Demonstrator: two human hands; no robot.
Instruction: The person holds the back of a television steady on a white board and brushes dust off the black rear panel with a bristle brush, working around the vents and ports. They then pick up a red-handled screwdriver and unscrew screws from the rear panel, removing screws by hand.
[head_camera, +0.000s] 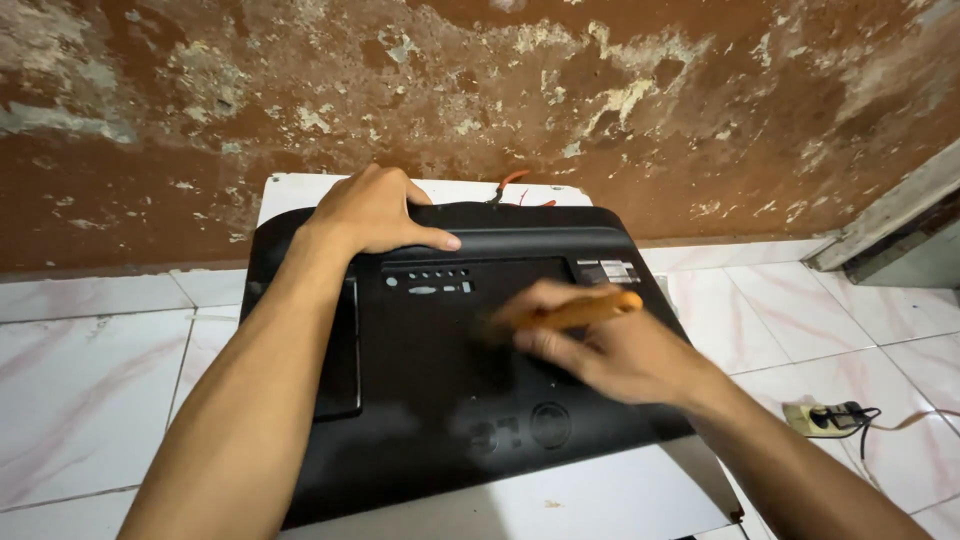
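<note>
A black flat monitor (440, 400) lies face down on a small white table (600, 500), its back panel with a row of ports facing up. My left hand (372, 212) rests flat on the monitor's far edge, fingers spread, holding nothing. My right hand (600, 345) is over the middle of the back panel, closed around an orange-handled tool (575, 312). The tool and the hand are blurred, and the tool's tip points left toward the panel's centre.
A peeling brown wall stands just behind the table. White tiles (90, 390) cover the floor on both sides. A power strip with a black plug and cord (830, 417) lies on the floor at the right. Red-handled pliers (512, 190) lie behind the monitor.
</note>
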